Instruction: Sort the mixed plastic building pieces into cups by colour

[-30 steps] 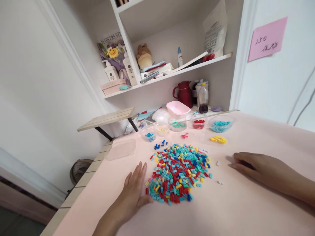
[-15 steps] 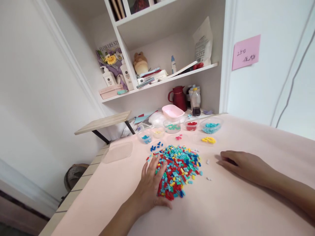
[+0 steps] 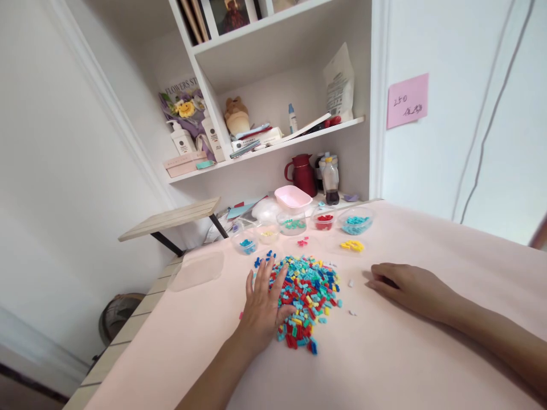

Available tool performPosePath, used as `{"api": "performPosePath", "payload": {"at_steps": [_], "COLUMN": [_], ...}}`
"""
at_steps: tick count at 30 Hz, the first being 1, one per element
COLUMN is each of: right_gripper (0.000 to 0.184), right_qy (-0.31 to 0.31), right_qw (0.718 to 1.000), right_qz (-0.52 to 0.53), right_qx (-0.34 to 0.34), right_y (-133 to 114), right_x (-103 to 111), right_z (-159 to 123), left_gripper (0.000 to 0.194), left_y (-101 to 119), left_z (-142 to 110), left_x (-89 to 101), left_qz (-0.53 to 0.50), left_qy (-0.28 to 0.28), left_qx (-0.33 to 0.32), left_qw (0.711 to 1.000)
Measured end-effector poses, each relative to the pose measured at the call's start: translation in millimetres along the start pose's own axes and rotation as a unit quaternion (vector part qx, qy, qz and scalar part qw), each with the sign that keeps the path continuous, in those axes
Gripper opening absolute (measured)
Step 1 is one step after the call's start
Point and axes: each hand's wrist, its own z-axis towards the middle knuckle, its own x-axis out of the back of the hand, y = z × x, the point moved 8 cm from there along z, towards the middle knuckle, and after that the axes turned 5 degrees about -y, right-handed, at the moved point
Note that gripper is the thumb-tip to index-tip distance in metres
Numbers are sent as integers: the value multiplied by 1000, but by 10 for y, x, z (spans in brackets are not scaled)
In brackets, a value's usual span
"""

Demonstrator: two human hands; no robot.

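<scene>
A loose heap of small toy building bricks point(image 3: 305, 290), in blue, teal, red, green and yellow, lies on the pink tabletop. My left hand point(image 3: 262, 304) is spread over the heap's left edge, palm down, its thumb reaching in among the bricks. Nothing is visibly held in it, though its palm side is hidden. To the right of the heap, my right hand point(image 3: 405, 287) rests on the table, fingers curled in loosely and the thumb alongside. I see nothing in its grasp. Two pale pieces, one a whitish brick point(image 3: 351, 283), lie between the heap and this hand.
Behind the heap stand clear tubs of sorted bricks: blue point(image 3: 247, 245), green point(image 3: 293, 224), red point(image 3: 324, 221) and teal point(image 3: 356, 221). Yellow bricks point(image 3: 351, 246) and dark blue bricks point(image 3: 265, 259) sit in front. A clear lid point(image 3: 199, 270) lies left; a pink basin point(image 3: 293, 197) stands behind.
My left hand has shifted along the heap's left edge, thumb now higher over the bricks. A pink piece shows beside the wrist. The camera view has swung slightly; my right hand keeps its pose.
</scene>
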Motion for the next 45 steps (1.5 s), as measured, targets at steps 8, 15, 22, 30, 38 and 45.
{"api": "performPosePath", "payload": {"at_steps": [8, 15, 22, 30, 38, 45], "right_gripper": [32, 27, 25, 26, 25, 25], "right_qy": [6, 8, 11, 16, 24, 13], "right_qw": [1000, 999, 1000, 1000, 999, 999], "right_qz": [-20, -37, -26, -10, -22, -30], "right_qx": [-8, -3, 5, -1, -14, -12], "right_y": [23, -39, -30, -26, -49, 14], "right_x": [-15, 40, 39, 57, 43, -27], "right_z": [24, 24, 24, 13, -1, 55], "left_gripper": [78, 93, 75, 63, 38, 29], "left_y": [82, 622, 469, 515, -611, -1182], "left_z": [57, -237, 67, 291, 42, -253], "left_x": [468, 90, -81, 115, 719, 327], "left_qz": [18, 107, 142, 111, -157, -249], "left_qy": [34, -34, 6, 72, 247, 272], "left_qx": [-28, -211, -105, -75, 181, 277], "left_qw": [999, 971, 984, 988, 939, 887]}}
